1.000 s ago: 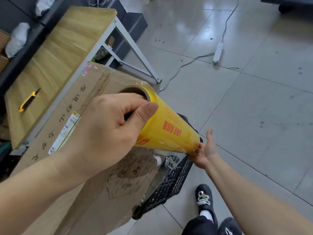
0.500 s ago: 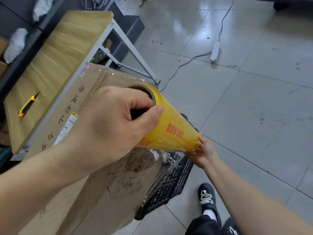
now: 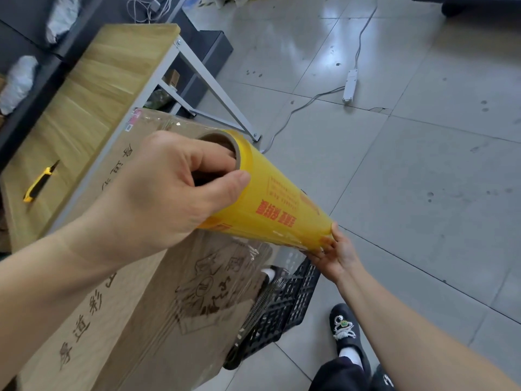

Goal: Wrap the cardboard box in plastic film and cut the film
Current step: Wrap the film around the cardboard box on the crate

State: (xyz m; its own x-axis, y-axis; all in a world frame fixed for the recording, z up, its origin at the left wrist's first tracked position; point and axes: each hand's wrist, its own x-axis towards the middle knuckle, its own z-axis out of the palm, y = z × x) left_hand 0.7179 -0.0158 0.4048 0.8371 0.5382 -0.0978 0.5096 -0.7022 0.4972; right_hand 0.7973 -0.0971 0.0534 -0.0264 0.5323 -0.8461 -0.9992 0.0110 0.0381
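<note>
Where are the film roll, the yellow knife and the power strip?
film roll [image 3: 284, 198]: head view, on its yellow printed side.
yellow knife [image 3: 39, 183]: head view, on the middle of its handle.
power strip [image 3: 349, 86]: head view, on its white body.

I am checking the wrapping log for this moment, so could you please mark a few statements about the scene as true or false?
1. The left hand and the right hand each grip one end of the yellow film roll. True.
2. The utility knife is in the right hand. False: it lies untouched on the wooden table.
3. A black crate sits under the cardboard box. True.
4. The cardboard box is bare of film. False: clear film already covers part of it.
5. The power strip lies on the table. False: it lies on the floor.
</note>
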